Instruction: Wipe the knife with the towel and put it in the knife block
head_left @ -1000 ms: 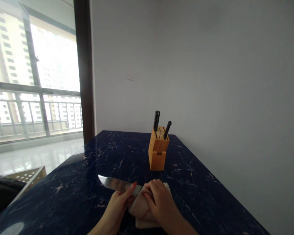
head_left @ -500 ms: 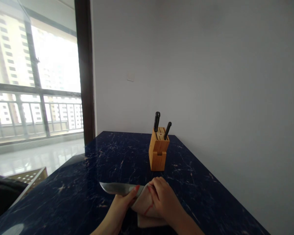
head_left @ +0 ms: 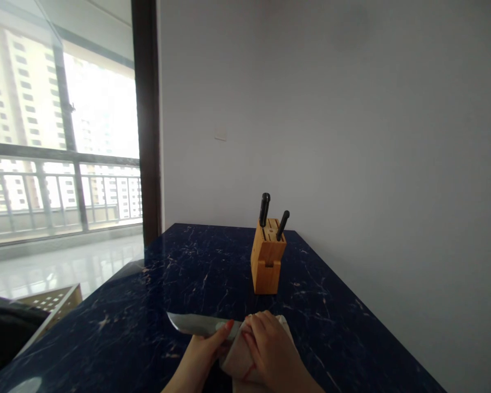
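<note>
Knife blade point(head_left: 198, 324) projects left from folded cloth point(head_left: 239, 363), tip free above dark marble countertop point(head_left: 188, 267). Left hand point(head_left: 198, 360) clenched on rear of blade, directly beside cloth. Right hand point(head_left: 270, 349) closed over cloth, pressing it around steel. Wooden knife block point(head_left: 265, 262) well ahead, two black handles point(head_left: 264, 210) standing in slots.

Slim left hand point(head_left: 200, 355) with long tapering fingers, glossy red painted fingernail point(head_left: 229, 325), equally slim right hand point(head_left: 274, 349), smooth bare forearms point(head_left: 298, 379) running down out of view, uncovered by any sleeve
</note>
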Demonstrator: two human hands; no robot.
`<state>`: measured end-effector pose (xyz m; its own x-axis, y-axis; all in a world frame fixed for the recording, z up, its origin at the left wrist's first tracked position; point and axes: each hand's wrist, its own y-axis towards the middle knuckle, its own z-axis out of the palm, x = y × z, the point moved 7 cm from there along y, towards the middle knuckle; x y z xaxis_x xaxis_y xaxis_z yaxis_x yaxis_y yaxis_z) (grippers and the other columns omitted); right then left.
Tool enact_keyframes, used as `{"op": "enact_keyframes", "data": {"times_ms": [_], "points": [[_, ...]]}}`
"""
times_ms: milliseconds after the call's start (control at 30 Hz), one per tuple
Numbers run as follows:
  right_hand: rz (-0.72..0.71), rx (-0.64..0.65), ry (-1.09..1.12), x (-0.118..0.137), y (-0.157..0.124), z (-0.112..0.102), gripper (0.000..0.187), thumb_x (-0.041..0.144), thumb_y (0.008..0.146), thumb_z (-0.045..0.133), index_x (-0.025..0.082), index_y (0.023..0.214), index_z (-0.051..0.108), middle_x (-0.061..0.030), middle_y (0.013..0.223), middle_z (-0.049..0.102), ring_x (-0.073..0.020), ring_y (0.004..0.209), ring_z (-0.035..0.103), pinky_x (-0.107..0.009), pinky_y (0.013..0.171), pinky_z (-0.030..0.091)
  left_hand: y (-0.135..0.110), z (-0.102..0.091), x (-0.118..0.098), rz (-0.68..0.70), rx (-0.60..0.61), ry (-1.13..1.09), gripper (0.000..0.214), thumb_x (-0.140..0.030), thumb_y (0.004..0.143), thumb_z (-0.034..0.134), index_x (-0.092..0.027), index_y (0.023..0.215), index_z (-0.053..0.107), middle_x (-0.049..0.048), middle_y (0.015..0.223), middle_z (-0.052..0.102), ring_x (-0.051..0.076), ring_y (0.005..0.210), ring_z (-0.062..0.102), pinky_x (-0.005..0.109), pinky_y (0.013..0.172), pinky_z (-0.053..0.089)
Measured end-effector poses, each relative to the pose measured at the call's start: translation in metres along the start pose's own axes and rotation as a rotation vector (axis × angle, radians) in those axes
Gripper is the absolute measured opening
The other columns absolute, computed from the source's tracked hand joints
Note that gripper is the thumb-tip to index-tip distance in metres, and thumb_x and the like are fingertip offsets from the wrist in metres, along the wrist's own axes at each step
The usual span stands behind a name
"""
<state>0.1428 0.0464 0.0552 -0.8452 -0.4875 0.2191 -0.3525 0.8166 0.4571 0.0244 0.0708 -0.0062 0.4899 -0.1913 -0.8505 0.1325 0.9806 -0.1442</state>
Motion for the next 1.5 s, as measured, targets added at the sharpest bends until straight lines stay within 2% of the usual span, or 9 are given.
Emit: {"op": "enact_keyframes", "data": {"times_ms": [167, 367, 633, 833, 1033, 1233, 1333, 1500], "points": [[-0.014, -0.003, 0.039, 0.000, -0.002, 0.000, 0.016, 0.011, 0.081, 0.045, 0.021, 0.090, 0.052, -0.0020, 0.090, 0.058, -0.0180, 0.086, 0.051, -0.030, 0.075, 0.037, 0.005, -0.006, 0.003, 0.009, -0.005, -0.011, 0.032, -0.030, 0.056, 0.078, -0.013, 0.079, 0.066, 0.0064, 0.075, 0.071, 0.023, 0.072, 0.066, 0.030, 0.065, 0.050], [-0.056, -0.159, 0.046, -0.004, -0.005, 0.001, 0.020, 0.010, 0.077, 0.045, 0.023, 0.091, 0.053, -0.0010, 0.085, 0.060, -0.0172, 0.079, 0.055, -0.029, 0.071, 0.037, 0.006, -0.007, 0.003, 0.013, -0.036, -0.019, 0.037, -0.032, 0.051, 0.080, -0.013, 0.079, 0.065, 0.0071, 0.072, 0.071, 0.025, 0.069, 0.066, 0.032, 0.062, 0.050], [-0.129, -0.238, 0.051, -0.002, -0.002, -0.003, 0.017, 0.010, 0.076, 0.044, 0.021, 0.087, 0.050, -0.0015, 0.080, 0.060, -0.0155, 0.074, 0.057, -0.026, 0.066, 0.040, 0.003, -0.005, 0.000, -0.016, -0.033, -0.027, 0.040, -0.031, 0.049, 0.080, -0.012, 0.080, 0.065, 0.0080, 0.073, 0.070, 0.025, 0.070, 0.064, 0.033, 0.066, 0.049], [-0.104, -0.256, 0.088, -0.013, -0.004, 0.000, 0.022, 0.008, 0.076, 0.042, 0.020, 0.094, 0.046, -0.0012, 0.079, 0.059, -0.0138, 0.070, 0.057, -0.023, 0.063, 0.041, -0.002, 0.001, -0.004, -0.008, 0.003, -0.037, 0.038, -0.032, 0.051, 0.079, -0.010, 0.079, 0.067, 0.0091, 0.073, 0.070, 0.024, 0.070, 0.064, 0.032, 0.067, 0.047], [-0.116, -0.296, 0.119, -0.013, -0.005, 0.007, 0.023, 0.009, 0.075, 0.041, 0.021, 0.092, 0.047, -0.0012, 0.078, 0.059, -0.0143, 0.071, 0.056, -0.024, 0.064, 0.040, 0.002, -0.003, -0.001, -0.020, -0.001, -0.033, 0.029, -0.031, 0.052, 0.079, -0.011, 0.068, 0.066, 0.0061, 0.063, 0.068, 0.019, 0.060, 0.062, 0.028, 0.060, 0.047], [-0.098, -0.310, 0.130, -0.017, -0.005, 0.016, 0.024, 0.008, 0.074, 0.038, 0.021, 0.091, 0.048, -0.0022, 0.078, 0.058, -0.0155, 0.073, 0.057, -0.026, 0.065, 0.041, 0.004, -0.001, -0.001, -0.014, 0.044, -0.015, 0.030, -0.033, 0.053, 0.079, -0.009, 0.067, 0.067, 0.0084, 0.065, 0.069, 0.021, 0.062, 0.062, 0.031, 0.065, 0.047], [-0.151, -0.292, 0.124, -0.015, -0.005, 0.015, 0.023, 0.009, 0.075, 0.039, 0.021, 0.092, 0.048, -0.0020, 0.079, 0.059, -0.0142, 0.073, 0.058, -0.024, 0.066, 0.042, 0.006, -0.002, 0.001, -0.016, 0.047, -0.014, 0.032, -0.034, 0.052, 0.079, -0.009, 0.067, 0.068, 0.0097, 0.066, 0.069, 0.022, 0.064, 0.063, 0.031, 0.066, 0.046], [-0.140, -0.367, 0.036, -0.007, -0.004, 0.008, 0.014, 0.017, 0.081, 0.038, 0.021, 0.086, 0.050, -0.0021, 0.073, 0.059, -0.0149, 0.067, 0.057, -0.024, 0.062, 0.041, 0.007, -0.003, 0.001, -0.014, 0.058, -0.072, 0.034, -0.032, 0.051, 0.080, -0.011, 0.075, 0.067, 0.0088, 0.069, 0.070, 0.024, 0.067, 0.064, 0.034, 0.068, 0.047]]}}
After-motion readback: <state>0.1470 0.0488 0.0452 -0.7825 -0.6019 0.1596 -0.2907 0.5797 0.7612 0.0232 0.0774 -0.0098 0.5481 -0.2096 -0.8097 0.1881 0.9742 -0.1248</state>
